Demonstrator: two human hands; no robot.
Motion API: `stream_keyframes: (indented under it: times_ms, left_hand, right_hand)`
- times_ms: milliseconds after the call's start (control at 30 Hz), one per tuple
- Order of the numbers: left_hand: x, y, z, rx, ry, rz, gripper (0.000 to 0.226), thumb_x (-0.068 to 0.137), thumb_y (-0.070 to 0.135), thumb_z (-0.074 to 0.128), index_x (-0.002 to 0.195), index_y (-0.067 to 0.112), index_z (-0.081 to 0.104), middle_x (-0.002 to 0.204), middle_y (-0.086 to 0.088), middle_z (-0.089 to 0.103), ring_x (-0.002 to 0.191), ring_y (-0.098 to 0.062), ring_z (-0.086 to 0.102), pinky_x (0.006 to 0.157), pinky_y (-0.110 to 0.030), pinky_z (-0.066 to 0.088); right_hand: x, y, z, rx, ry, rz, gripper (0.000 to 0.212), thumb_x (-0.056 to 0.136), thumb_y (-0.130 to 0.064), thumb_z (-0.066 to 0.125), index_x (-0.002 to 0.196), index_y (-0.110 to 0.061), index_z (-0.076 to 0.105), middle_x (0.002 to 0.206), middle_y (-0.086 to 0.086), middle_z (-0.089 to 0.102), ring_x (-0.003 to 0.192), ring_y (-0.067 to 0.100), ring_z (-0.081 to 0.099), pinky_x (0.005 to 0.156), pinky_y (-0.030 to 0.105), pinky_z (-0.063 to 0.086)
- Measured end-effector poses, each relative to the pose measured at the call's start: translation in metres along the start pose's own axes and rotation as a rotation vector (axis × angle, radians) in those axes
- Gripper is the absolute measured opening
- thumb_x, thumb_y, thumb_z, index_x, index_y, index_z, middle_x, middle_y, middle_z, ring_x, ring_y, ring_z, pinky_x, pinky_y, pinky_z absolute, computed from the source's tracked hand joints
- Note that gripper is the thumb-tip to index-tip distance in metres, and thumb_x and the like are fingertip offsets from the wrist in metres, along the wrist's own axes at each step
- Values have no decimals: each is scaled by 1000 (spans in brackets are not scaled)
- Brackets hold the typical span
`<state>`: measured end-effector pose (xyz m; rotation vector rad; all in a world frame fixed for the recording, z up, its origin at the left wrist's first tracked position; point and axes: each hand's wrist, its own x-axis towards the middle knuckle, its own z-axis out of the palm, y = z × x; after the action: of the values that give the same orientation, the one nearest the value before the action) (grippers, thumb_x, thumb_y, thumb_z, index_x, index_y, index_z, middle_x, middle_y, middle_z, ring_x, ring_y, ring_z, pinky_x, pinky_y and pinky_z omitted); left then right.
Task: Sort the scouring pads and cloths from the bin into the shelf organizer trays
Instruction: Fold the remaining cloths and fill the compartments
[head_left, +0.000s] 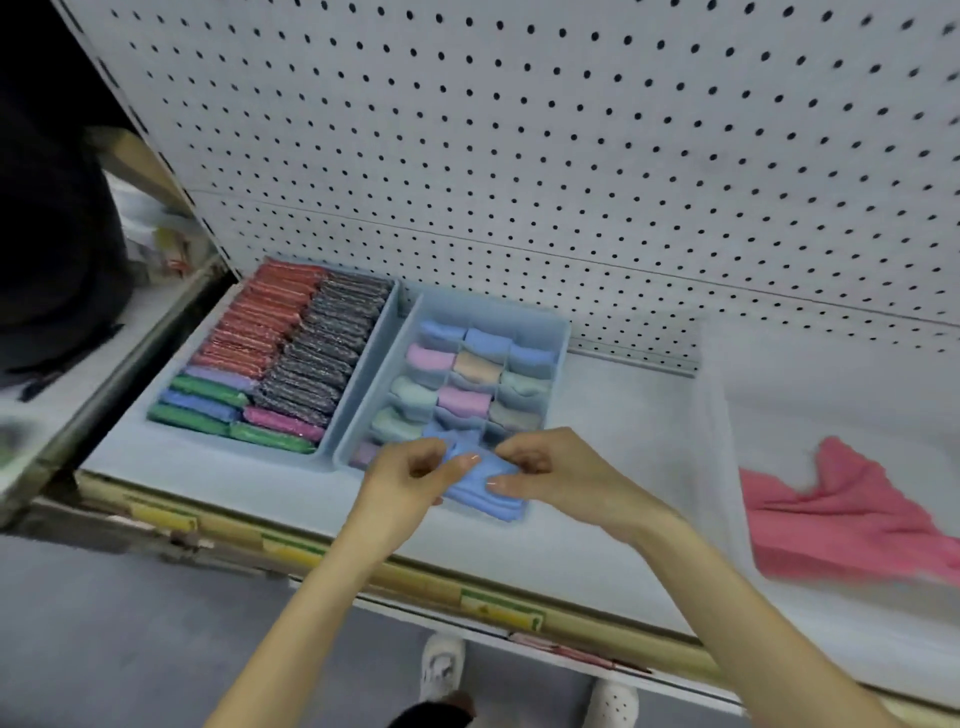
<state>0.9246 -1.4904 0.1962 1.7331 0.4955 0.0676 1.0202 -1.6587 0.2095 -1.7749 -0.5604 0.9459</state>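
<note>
A folded blue cloth (480, 486) is held over the near edge of the divided blue tray (563, 332). My left hand (410, 475) pinches its left side and my right hand (550, 473) pinches its right side. The tray's cells hold rolled cloths in blue, pink, peach and pale green. To its left, a second blue tray (363, 364) is packed with rows of red, dark glittery, green, blue and pink scouring pads (311, 358). A pink cloth (841, 514) lies loose in a clear bin (717, 415) on the right.
Both trays and the bin stand on a white shelf (208, 467) backed by a white pegboard (519, 156). The shelf's front rail (415, 577) carries yellow price labels. My shoes show on the grey floor below. A dark shape fills the far left.
</note>
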Motion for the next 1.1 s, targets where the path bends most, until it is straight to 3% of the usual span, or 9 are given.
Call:
stream_keyframes:
  times_ms: [67, 167, 300, 400, 567, 800, 900, 1000, 1100]
  left_hand:
    - [9, -10, -33, 20, 85, 41, 17, 90, 17, 67, 72, 17, 65, 63, 11, 62, 61, -3, 55, 63, -16, 45]
    - [23, -23, -77, 308, 245, 186, 8, 95, 23, 58, 94, 25, 66, 93, 11, 65, 84, 0, 58, 73, -17, 44]
    - [48, -48, -103, 554, 96, 278, 29, 98, 33, 51, 112, 13, 66, 115, 1, 62, 108, -17, 52, 91, -37, 43]
    - [62, -63, -106, 606, -40, 355, 44, 98, 44, 43, 120, 13, 64, 128, -1, 60, 121, -20, 51, 104, -46, 40]
    - [68, -82, -107, 748, -45, 479, 64, 99, 57, 22, 116, 14, 66, 133, -3, 58, 130, -22, 45, 106, -35, 28]
    - [67, -87, -99, 957, 90, 561, 39, 100, 31, 35, 114, 15, 68, 117, -3, 68, 125, -23, 52, 102, -34, 32]
    - [66, -85, -97, 972, 124, 555, 42, 101, 32, 33, 112, 14, 69, 113, -3, 70, 123, -24, 54, 100, -34, 33]
    - [65, -85, -96, 998, 134, 546, 45, 101, 33, 31, 110, 13, 69, 110, -3, 70, 122, -25, 56, 100, -35, 34]
    - [66, -86, -96, 1006, 141, 552, 42, 100, 32, 33, 110, 13, 69, 108, -2, 71, 122, -25, 55, 99, -35, 35]
  right_hand:
    - [22, -3, 17, -39, 88, -16, 17, 82, -15, 72, 82, 0, 63, 71, -1, 50, 67, 6, 44, 62, 21, 32]
    - [49, -1, 35, -196, 255, 29, 9, 83, -11, 69, 81, -8, 60, 70, -4, 52, 62, 9, 43, 59, 21, 33]
    - [72, 6, 58, -430, 274, 124, 14, 79, -10, 69, 79, -15, 56, 72, -7, 55, 70, 14, 50, 56, 20, 35]
    - [74, 9, 64, -628, 295, 167, 14, 77, -14, 71, 83, -15, 58, 90, -2, 57, 81, 14, 50, 61, 25, 29]
    - [75, 5, 65, -873, 237, 163, 13, 78, -15, 65, 83, -13, 53, 91, 0, 55, 86, 21, 55, 63, 29, 29]
    - [85, -9, 82, -1321, 117, 183, 27, 86, -6, 55, 111, -16, 53, 109, 6, 63, 102, 30, 61, 66, 30, 35]
    - [93, -9, 83, -1307, 32, 236, 25, 85, -3, 55, 107, -13, 56, 107, 9, 64, 101, 31, 61, 70, 32, 38]
    - [96, -6, 69, -1122, -72, 209, 6, 81, -15, 64, 79, -13, 59, 73, 5, 56, 75, 29, 53, 63, 31, 35]
    - [94, -5, 58, -882, -126, 185, 30, 84, -26, 65, 67, -4, 56, 61, 11, 44, 61, 23, 37, 59, 34, 32]
